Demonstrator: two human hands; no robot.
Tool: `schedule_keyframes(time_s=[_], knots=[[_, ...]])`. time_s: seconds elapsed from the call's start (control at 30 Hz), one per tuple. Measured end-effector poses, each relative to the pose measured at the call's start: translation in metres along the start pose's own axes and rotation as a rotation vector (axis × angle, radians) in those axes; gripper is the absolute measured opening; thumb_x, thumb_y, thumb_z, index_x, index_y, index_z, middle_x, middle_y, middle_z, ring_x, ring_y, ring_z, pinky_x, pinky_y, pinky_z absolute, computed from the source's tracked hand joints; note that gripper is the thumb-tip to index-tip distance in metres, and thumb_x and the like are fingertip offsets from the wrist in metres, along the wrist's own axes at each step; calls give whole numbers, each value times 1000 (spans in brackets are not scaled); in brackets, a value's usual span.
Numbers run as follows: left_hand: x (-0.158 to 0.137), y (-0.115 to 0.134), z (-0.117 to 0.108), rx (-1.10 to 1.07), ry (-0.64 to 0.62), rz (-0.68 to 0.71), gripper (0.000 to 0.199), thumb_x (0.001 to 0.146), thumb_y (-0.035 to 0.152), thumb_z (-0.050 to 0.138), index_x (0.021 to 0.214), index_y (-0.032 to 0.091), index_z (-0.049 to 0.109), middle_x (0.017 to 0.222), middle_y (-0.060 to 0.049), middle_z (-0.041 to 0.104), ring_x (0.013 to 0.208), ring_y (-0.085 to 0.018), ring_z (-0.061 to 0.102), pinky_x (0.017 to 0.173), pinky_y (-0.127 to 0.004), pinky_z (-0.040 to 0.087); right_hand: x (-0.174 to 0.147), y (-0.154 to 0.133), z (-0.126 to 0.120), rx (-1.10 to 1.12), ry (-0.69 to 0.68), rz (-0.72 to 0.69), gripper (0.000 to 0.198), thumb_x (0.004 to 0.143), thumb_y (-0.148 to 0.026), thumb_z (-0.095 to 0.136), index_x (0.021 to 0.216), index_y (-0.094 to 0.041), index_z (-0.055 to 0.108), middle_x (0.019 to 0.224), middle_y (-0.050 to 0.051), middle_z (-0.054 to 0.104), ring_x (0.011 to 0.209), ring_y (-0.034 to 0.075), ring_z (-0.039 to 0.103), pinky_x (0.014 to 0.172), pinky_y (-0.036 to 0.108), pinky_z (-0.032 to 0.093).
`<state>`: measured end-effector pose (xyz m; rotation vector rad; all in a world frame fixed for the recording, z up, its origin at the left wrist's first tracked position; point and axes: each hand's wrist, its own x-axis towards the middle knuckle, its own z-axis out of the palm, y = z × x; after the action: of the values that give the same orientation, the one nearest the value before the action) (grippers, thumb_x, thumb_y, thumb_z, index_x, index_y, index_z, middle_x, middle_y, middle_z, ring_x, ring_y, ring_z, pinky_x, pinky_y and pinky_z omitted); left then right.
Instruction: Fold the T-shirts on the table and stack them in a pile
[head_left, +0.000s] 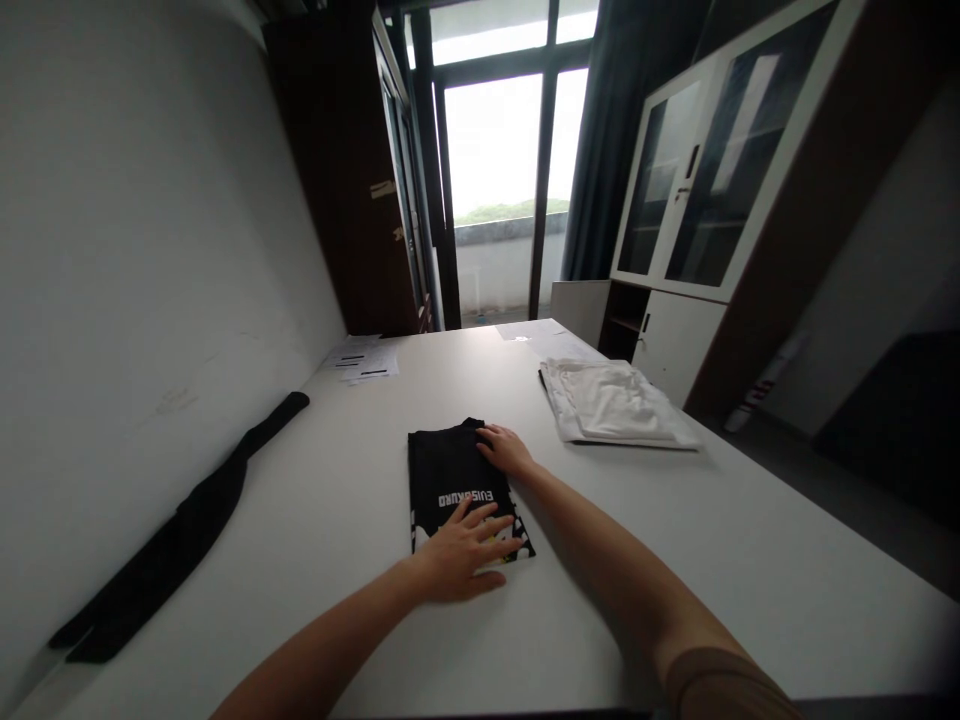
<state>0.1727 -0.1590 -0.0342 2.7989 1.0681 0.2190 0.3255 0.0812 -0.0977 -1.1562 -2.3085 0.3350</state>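
Note:
A black folded garment (444, 462) with white lettering and a black, white and yellow print lies flat on the white table (337, 480). Across its near, printed edge rests my left hand (463, 552), palm down with the fingers spread. My right hand (504, 450) touches the garment's far right corner, its fingers stretched out over the cloth. Part of the print is hidden under my left hand.
White folded cloths (615, 400) are stacked at the right. Papers (367, 358) lie by the wall at the far left, and sheets (555, 340) at the far end. A long black cloth item (180, 525) lies along the left side. A glass-door cabinet (675, 200) stands beyond the table.

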Motion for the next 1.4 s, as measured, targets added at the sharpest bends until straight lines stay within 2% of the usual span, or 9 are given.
schedule_keyframes(time_s=[0.2, 0.4, 0.63, 1.03, 1.2, 1.4], knots=[[-1, 10, -8, -32, -35, 114, 60, 106, 55, 38, 161, 32, 31, 164, -3, 38, 155, -27, 27, 127, -56, 12, -1, -1, -3, -33, -17, -13, 44, 95, -36, 63, 138, -28, 66, 144, 9, 61, 135, 29, 54, 117, 42, 36], [12, 12, 3, 3, 7, 99, 51, 108, 46, 39, 157, 31, 40, 158, -2, 47, 151, -26, 35, 126, -53, 18, -1, -3, -5, -76, -56, -23, 45, 98, -39, 58, 141, -27, 63, 146, 8, 60, 137, 28, 52, 118, 40, 34], [12, 21, 6, 60, 22, 75, 58, 107, 53, 35, 160, 30, 33, 166, -5, 34, 152, -26, 33, 126, -51, 17, 0, -4, -6, -112, -101, -9, 46, 100, -42, 54, 143, -29, 60, 148, 6, 58, 140, 26, 49, 119, 39, 32], [14, 23, 8, 20, 37, 45, 52, 108, 46, 35, 158, 30, 38, 161, -1, 44, 151, -26, 34, 125, -55, 20, -1, -5, -7, -126, -111, 6, 48, 100, -43, 53, 144, -28, 60, 150, 6, 56, 141, 26, 47, 120, 39, 31], [13, 27, 4, 55, 18, 69, 57, 109, 44, 32, 162, 23, 30, 164, -4, 38, 154, -25, 28, 126, -55, 17, 0, -3, -6, -123, -107, 20, 48, 99, -44, 53, 144, -29, 60, 151, 6, 55, 142, 26, 47, 120, 40, 30], [13, 26, 5, 28, -8, 136, 56, 109, 41, 32, 162, 21, 30, 164, -5, 38, 154, -23, 28, 128, -54, 15, 0, -2, -5, -109, -100, 5, 48, 99, -45, 53, 144, -28, 60, 150, 7, 56, 140, 27, 48, 120, 40, 32]])
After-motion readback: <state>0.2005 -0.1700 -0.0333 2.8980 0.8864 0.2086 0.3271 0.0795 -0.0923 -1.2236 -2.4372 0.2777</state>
